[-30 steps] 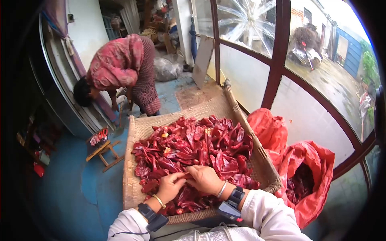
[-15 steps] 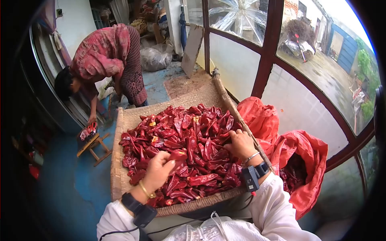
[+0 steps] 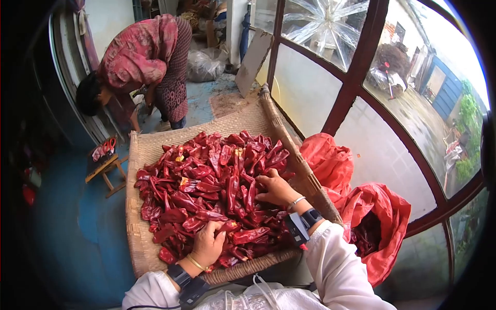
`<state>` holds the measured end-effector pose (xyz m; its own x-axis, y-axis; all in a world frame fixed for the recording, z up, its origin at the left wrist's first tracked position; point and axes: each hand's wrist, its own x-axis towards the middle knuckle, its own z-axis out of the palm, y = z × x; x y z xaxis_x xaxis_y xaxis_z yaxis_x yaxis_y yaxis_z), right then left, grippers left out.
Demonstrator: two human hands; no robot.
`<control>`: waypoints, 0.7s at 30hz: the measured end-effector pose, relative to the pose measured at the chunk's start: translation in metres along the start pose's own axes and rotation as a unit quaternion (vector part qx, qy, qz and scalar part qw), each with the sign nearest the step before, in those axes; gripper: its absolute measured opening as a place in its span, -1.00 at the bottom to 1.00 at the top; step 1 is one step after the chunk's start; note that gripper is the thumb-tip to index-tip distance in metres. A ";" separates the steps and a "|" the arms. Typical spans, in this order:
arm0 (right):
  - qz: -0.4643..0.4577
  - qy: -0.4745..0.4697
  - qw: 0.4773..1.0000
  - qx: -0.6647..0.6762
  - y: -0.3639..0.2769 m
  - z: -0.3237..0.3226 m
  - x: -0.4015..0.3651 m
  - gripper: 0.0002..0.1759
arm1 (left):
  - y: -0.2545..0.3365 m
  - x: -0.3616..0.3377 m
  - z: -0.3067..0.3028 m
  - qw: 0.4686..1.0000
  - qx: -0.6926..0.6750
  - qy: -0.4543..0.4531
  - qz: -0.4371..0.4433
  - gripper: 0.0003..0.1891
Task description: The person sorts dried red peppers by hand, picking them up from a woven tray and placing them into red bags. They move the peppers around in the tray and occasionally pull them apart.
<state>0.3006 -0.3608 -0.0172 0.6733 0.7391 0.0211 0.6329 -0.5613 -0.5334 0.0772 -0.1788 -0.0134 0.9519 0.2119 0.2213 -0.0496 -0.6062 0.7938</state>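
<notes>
Dried red peppers (image 3: 196, 170) lie heaped in a shallow woven basket (image 3: 135, 227). At the near part of the heap, my left hand (image 3: 207, 245) is closed on a red pepper (image 3: 229, 226), thumb and fingers around its end. Farther up on the right side, my right hand (image 3: 276, 190) rests on the peppers with its fingers apart; nothing shows held in it. A few peppers in the heap have pale yellowish patches.
Red sacks (image 3: 385, 206) stand right of the basket, one open with dark peppers inside. A person (image 3: 139, 62) bends over at the upper left, beside a small wooden stool (image 3: 106, 165). Framed window panels (image 3: 356, 77) line the right side.
My left hand has lowered to the heap with its pepper. My right hand has moved left over the peppers. The bent person's hand has left the stool, and the view has shifted.
</notes>
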 end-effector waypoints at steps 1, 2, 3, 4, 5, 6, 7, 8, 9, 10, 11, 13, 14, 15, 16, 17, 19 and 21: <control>-0.007 -0.006 1.000 -0.002 -0.002 0.001 0.006 -0.29 | -0.002 -0.002 0.000 1.000 0.005 0.002 0.018 -0.79; -0.023 0.013 1.000 -0.004 -0.005 0.003 0.010 -0.29 | -0.004 -0.004 -0.001 0.999 0.009 0.003 0.036 -0.77; -0.037 0.031 0.999 -0.004 -0.005 0.006 0.012 -0.29 | -0.006 -0.003 -0.001 0.997 0.036 -0.020 0.061 -0.75; -0.041 0.025 0.999 -0.005 -0.007 0.006 0.014 -0.29 | -0.006 0.000 -0.002 0.993 0.062 -0.044 0.087 -0.73; -0.048 -0.012 0.998 -0.028 -0.010 0.005 0.017 -0.29 | -0.004 0.002 -0.002 0.993 0.057 -0.075 0.071 -0.71; -0.054 -0.047 0.996 -0.050 -0.012 0.004 0.020 -0.29 | -0.005 0.006 -0.002 0.994 0.057 -0.071 0.068 -0.71; -0.098 -0.023 0.992 -0.077 -0.005 0.006 0.016 -0.39 | -0.006 0.012 0.005 0.987 0.086 -0.089 0.098 -0.70; -0.102 -0.027 0.991 -0.079 -0.005 0.005 0.014 -0.39 | -0.008 0.016 0.005 0.979 0.112 -0.107 0.129 -0.70; -0.103 -0.084 0.986 -0.104 -0.004 0.003 0.014 -0.46 | -0.009 0.020 0.005 0.975 0.128 -0.121 0.133 -0.73; -0.103 -0.140 0.976 -0.130 -0.005 0.001 0.013 -0.52 | -0.012 0.023 0.004 0.976 0.127 -0.117 0.129 -0.73; -0.097 -0.094 0.978 -0.161 -0.009 0.001 0.004 -0.66 | -0.015 0.025 0.004 0.971 0.135 -0.142 0.140 -0.75; -0.073 -0.124 0.973 -0.181 -0.015 -0.008 -0.005 -0.70 | -0.016 0.032 -0.003 0.955 0.162 -0.221 0.113 -0.63; -0.045 -0.153 0.967 -0.201 -0.008 -0.010 -0.011 -0.74 | -0.017 0.037 -0.002 0.955 0.163 -0.223 0.113 -0.63; -0.068 -0.139 0.974 -0.168 0.004 -0.005 -0.016 -0.77 | -0.020 0.043 -0.003 0.951 0.165 -0.240 0.104 -0.63; -0.068 -0.144 0.973 -0.167 0.008 -0.002 -0.023 -0.77 | -0.025 0.045 -0.005 0.948 0.164 -0.257 0.094 -0.64; -0.094 -0.145 0.970 -0.171 0.005 -0.001 -0.025 -0.77 | -0.032 0.047 -0.010 0.949 0.151 -0.252 0.110 -0.66; -0.102 -0.154 0.969 -0.164 -0.002 -0.003 -0.025 -0.75 | -0.043 0.058 -0.016 0.949 0.139 -0.254 0.124 -0.67; -0.092 -0.154 0.975 -0.133 -0.024 -0.018 -0.024 -0.70 | -0.050 0.068 -0.022 0.946 0.150 -0.263 0.112 -0.67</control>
<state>0.2764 -0.3718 0.0099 0.4174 0.8904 -0.1814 0.8367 -0.4545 -0.3056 0.1372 -0.1173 -0.0257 0.9505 -0.3106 -0.0110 -0.2545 -0.7980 0.5463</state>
